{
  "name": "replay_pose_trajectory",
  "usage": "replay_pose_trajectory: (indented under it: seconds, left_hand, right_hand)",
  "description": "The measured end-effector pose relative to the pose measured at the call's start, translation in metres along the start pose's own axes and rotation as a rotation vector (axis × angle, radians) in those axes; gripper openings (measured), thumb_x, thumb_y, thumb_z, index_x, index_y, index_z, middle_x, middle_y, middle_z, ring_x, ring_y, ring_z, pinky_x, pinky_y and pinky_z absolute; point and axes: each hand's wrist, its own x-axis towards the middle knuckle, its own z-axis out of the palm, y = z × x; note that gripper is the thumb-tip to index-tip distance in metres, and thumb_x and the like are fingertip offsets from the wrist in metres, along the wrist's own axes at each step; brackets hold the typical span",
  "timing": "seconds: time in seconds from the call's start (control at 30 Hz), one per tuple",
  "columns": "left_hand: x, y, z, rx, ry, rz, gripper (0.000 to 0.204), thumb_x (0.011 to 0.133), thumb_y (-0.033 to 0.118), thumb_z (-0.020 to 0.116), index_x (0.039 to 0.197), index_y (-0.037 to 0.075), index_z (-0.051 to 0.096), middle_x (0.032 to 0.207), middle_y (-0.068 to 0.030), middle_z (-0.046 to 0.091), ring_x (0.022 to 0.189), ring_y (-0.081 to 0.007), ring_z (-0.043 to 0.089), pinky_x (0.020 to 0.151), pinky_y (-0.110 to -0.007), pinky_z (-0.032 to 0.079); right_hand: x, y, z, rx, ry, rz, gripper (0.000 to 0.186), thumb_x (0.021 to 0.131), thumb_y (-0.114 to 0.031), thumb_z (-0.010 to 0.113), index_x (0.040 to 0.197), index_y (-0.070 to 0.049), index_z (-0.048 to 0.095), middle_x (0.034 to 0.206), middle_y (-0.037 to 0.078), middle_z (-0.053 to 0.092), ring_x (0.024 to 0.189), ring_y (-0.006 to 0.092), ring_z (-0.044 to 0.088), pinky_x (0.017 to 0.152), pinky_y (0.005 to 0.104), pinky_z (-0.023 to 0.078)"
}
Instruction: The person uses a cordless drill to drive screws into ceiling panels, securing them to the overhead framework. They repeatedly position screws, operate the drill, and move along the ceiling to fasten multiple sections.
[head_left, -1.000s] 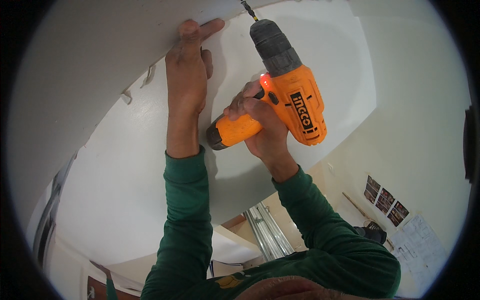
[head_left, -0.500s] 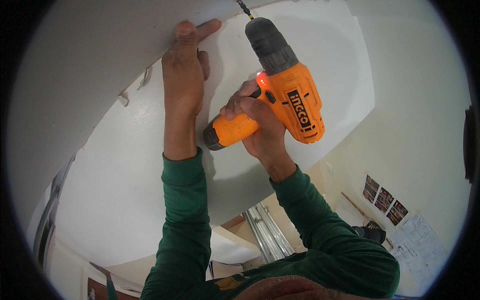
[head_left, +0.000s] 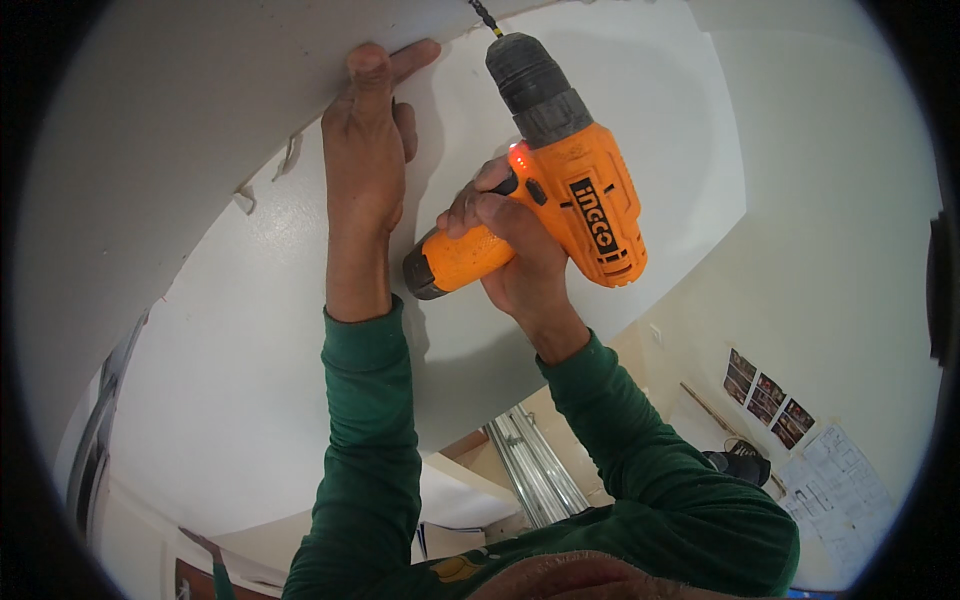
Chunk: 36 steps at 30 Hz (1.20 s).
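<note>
My right hand (head_left: 520, 225) is wrapped round the handle of an orange and black cordless drill (head_left: 590, 200), a finger at its trigger. A red light glows on the drill body. From the black chuck a thin dark bit (head_left: 486, 16) points up to the top edge of the picture, where its tip is cut off. My left hand (head_left: 365, 150) lies against a large white panel (head_left: 480, 340), close to its seam with a grey surface (head_left: 190, 100). Two of its digits stretch out apart at the seam, and the others are partly curled; I see nothing held there.
Torn paper-like scraps (head_left: 286, 158) stick out along the seam. Below the panel lie long metal profiles (head_left: 535, 465) side by side. On the pale wall at right hang dark photo prints (head_left: 768, 400) and a drawing sheet (head_left: 838, 495). A dark shoe (head_left: 745, 466) shows near a pole.
Drill and right hand sit very slightly further left in the picture. My left hand keeps its place at the seam, and the drill's red light stays lit.
</note>
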Motion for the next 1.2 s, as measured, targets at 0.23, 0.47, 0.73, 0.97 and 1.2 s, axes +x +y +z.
replay_pose_trajectory:
  seconds: [0.23, 0.47, 0.73, 0.97, 1.2]
  left_hand:
    - [-0.001, -0.001, 0.001, -0.014, 0.024, -0.001, 0.085, 0.104, 0.073, 0.036, 0.120, 0.000, 0.076, 0.063, 0.0057, 0.040, 0.054, -0.0057, 0.025, 0.048, -0.025, 0.018]
    - [0.000, 0.005, -0.001, -0.017, 0.014, -0.049, 0.084, 0.104, 0.073, 0.037, 0.122, 0.001, 0.076, 0.063, 0.0071, 0.034, 0.055, -0.0062, 0.025, 0.050, -0.025, 0.017]
    - [0.002, -0.005, -0.001, -0.031, 0.008, 0.022, 0.089, 0.100, 0.079, 0.039, 0.121, 0.001, 0.077, 0.064, 0.0047, 0.047, 0.055, -0.0058, 0.025, 0.049, -0.024, 0.019]
    - [0.000, -0.001, -0.002, 0.008, 0.025, 0.021, 0.092, 0.099, 0.081, 0.037, 0.119, 0.001, 0.077, 0.065, 0.0039, 0.049, 0.054, -0.0049, 0.029, 0.049, -0.025, 0.020]
    - [-0.001, 0.001, -0.001, 0.012, 0.010, 0.016, 0.089, 0.101, 0.079, 0.037, 0.123, 0.002, 0.075, 0.075, 0.0016, 0.062, 0.052, -0.0043, 0.030, 0.049, -0.023, 0.027]
  right_hand:
    - [-0.001, -0.002, 0.003, -0.003, 0.002, 0.017, 0.023, 0.091, -0.001, 0.058, 0.113, -0.008, 0.058, 0.085, 0.007, 0.063, 0.080, 0.0198, 0.067, 0.087, 0.0438, 0.057]
    - [0.001, -0.002, 0.006, 0.001, 0.002, 0.015, 0.023, 0.091, -0.002, 0.059, 0.113, -0.008, 0.058, 0.085, 0.007, 0.063, 0.081, 0.0200, 0.067, 0.088, 0.0438, 0.057]
    - [0.000, -0.002, 0.004, 0.020, 0.004, 0.027, 0.023, 0.091, 0.000, 0.057, 0.113, -0.008, 0.058, 0.085, 0.007, 0.063, 0.081, 0.0198, 0.067, 0.088, 0.0439, 0.057]
    - [-0.001, -0.002, 0.009, -0.011, 0.016, 0.023, 0.027, 0.090, 0.002, 0.057, 0.116, -0.007, 0.057, 0.085, 0.008, 0.063, 0.081, 0.0211, 0.067, 0.088, 0.0432, 0.057]
    - [-0.003, -0.010, 0.012, -0.111, 0.074, 0.003, 0.030, 0.089, 0.001, 0.062, 0.118, -0.006, 0.057, 0.086, 0.009, 0.063, 0.082, 0.0220, 0.068, 0.087, 0.0442, 0.058]
